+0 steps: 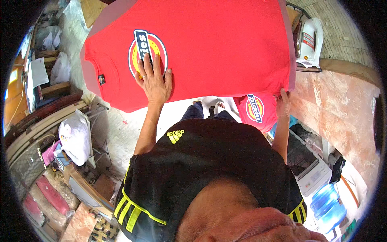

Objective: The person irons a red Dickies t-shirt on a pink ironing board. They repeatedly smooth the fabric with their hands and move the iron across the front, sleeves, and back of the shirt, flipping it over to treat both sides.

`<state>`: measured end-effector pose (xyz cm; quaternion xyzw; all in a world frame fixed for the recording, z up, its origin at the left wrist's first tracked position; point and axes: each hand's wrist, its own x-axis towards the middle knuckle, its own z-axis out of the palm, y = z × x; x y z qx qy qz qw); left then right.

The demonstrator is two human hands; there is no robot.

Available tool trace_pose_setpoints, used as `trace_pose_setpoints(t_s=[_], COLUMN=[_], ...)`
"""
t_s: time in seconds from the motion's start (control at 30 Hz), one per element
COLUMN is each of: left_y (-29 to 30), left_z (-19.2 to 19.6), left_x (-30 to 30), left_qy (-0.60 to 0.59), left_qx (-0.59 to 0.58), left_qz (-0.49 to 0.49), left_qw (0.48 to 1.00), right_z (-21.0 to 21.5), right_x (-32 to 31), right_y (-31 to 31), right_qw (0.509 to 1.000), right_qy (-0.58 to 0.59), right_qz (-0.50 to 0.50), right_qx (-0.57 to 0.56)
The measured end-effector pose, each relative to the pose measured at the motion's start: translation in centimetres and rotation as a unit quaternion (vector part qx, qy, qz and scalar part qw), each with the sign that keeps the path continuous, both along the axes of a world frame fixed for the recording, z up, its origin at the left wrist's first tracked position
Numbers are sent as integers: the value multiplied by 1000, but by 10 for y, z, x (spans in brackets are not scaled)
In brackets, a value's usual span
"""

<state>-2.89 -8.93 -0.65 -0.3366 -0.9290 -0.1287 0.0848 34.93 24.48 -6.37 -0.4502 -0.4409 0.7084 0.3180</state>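
Pale floor (123,135), smudged in places, with a pinkish marbled surface (336,103) at right and wooden shelves (54,89) at left.

Smooth matt cloth red shirt (225,52), glossy plastic water jug (327,203), crinkled plastic bag (74,137)

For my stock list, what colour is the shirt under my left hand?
The shirt is red, best seen in the head view.

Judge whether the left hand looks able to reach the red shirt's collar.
Probably yes: the left hand lies flat on the red shirt, close to the collar, with nothing between them.
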Motion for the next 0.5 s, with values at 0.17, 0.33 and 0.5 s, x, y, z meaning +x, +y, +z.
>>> trace_pose_setpoints(t_s=[0.17,0.33,0.5], left_y=[8,60,97], left_z=[5,19,-4], left_x=[26,122,198], left_qy=[51,-30,-139], left_qx=[71,191,219], left_qz=[-14,-203,-289], left_qw=[996,960,922], right_z=[5,-15,3], right_x=[9,28,16], right_y=[2,-6,-17], right_qw=[973,890,914], right_qy=[-108,-308,-174], right_qz=[164,121,27], right_qx=[118,315,365])
